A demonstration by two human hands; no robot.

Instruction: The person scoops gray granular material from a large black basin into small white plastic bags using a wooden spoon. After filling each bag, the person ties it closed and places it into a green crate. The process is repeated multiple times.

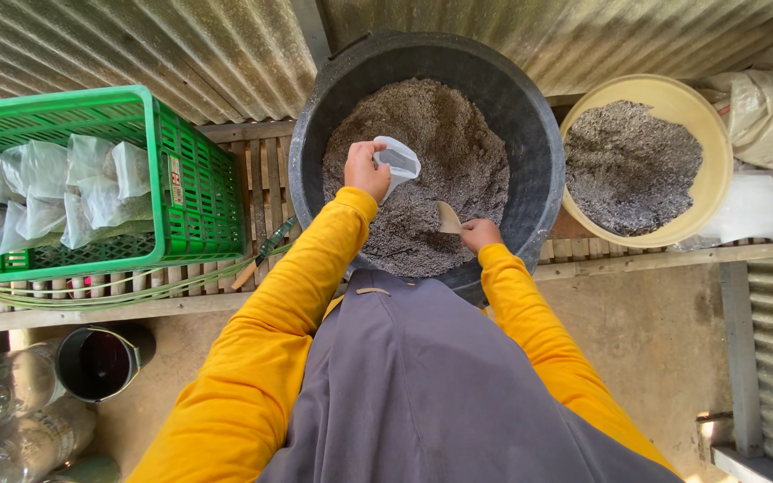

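Over black tub point(530, 152) of grey mix point(431, 152): left hand point(366, 168) closed on small clear bag point(398, 163), right hand point(479, 234) closed on scoop point(448, 217). Best kept mouth wide, scoop level.

Bright daylight, sharp focus throughout; sun glare on the floor point(717, 427) (bottom right), straight lines bow outward at the edges

We see a small clear plastic bag point(398, 162) held open in our left hand point(366, 169) over the black tub's point(539, 170) grey mix. Filled clear bags point(64, 192) stand packed in the green crate point(194, 201) at the bench's left end; a red-and-white label point(174, 180) sits on its side wall. A tan sack point(767, 112) lies at the right end, with a flat white bag point(753, 207) below it.
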